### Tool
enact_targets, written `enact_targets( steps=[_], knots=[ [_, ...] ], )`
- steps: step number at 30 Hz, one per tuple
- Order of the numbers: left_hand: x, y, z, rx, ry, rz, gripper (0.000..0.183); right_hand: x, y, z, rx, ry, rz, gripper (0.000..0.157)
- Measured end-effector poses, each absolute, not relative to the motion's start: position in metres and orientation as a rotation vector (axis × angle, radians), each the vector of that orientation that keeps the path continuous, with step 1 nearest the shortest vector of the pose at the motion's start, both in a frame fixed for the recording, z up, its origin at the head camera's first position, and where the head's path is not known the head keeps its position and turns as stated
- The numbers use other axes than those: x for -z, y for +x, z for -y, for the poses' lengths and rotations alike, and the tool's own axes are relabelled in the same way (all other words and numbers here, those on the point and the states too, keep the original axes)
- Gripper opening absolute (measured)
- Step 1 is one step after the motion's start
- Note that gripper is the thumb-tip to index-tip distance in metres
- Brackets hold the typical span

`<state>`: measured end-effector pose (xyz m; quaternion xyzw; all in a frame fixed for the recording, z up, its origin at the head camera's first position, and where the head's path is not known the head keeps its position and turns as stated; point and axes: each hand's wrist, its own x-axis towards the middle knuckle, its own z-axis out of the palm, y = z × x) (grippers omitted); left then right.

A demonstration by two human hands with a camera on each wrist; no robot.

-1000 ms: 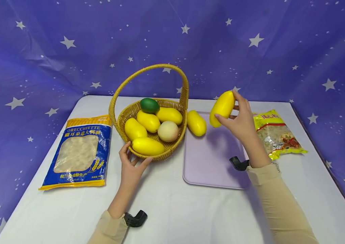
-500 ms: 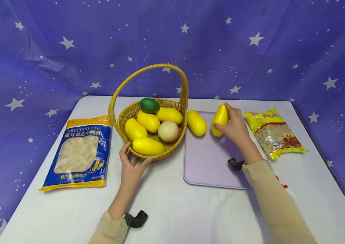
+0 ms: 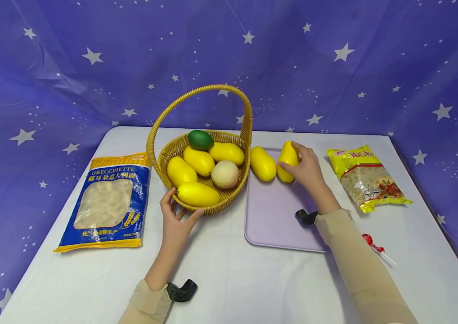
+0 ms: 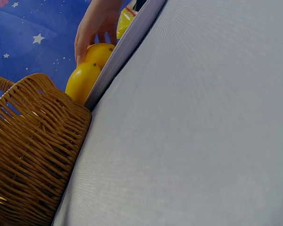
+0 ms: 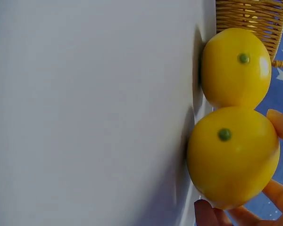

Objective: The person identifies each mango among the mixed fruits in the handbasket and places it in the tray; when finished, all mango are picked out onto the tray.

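My right hand point(image 3: 309, 171) holds a yellow mango point(image 3: 288, 161) between thumb and fingers, low over the back of the lilac tray point(image 3: 281, 218). Right beside it, on the left, lies another mango point(image 3: 263, 164); in the right wrist view the held mango point(image 5: 233, 157) meets that second mango point(image 5: 236, 68). My left hand point(image 3: 176, 225) is spread against the front rim of a wicker basket point(image 3: 229, 201), thumb and fingertips at the weave. In the basket lie several mangoes point(image 3: 198, 194), a pale peach point(image 3: 225, 174) and a dark green oval fruit point(image 3: 200, 140).
A blue and yellow bag of orecchiette point(image 3: 105, 202) lies left of the basket. To the tray's right is a yellow-green food packet point(image 3: 368, 177). A red lollipop point(image 3: 370, 241) lies by the right sleeve. The basket's tall handle point(image 3: 196, 92) arches above the fruit.
My right hand has lowered the mango to the tray and moved it left, up beside the other mango. The lollipop has come into sight by the sleeve. My left hand stays at the basket.
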<state>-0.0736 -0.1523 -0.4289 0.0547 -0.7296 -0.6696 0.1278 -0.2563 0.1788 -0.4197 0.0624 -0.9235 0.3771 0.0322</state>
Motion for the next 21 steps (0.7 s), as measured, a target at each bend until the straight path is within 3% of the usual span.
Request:
enact_targets(
  steps=[21],
  knots=[
    [0.4304,-0.0724,0.1528,1.951,0.153,2.128,0.084,0.425,-0.2658,-0.1713,-1.139,0.181,2.951,0.083]
  ],
)
